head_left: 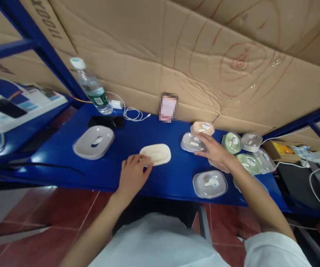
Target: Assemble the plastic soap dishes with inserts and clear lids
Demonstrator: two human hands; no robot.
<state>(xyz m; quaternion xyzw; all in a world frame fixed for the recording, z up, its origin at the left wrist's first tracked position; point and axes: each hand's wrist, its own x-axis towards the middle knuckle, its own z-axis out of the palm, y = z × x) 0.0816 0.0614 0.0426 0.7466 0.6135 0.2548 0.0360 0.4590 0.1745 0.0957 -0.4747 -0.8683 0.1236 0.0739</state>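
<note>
A cream oval dish (162, 154) lies on the blue table. At its near left edge is my left hand (133, 172), fingers loosely bent and the thumb apart; the fingertips touch or nearly touch the rim. Over to the right, my right hand (211, 148) reaches over a grey plastic box with a clear lid (189, 142), its thumb and fingers on the box's right side. Just behind that stands a peach box (208, 128). Another grey lidded box (210, 185) sits nearer the table's front edge. My right hand and forearm partly hide a peach box (218, 165).
Green boxes (232, 142) and more grey ones crowd the right end. To the left are a grey tray (95, 142), a dark phone (107, 121), a water bottle (95, 89) and a white cable (133, 114). A cardboard wall (137, 55) closes off the back.
</note>
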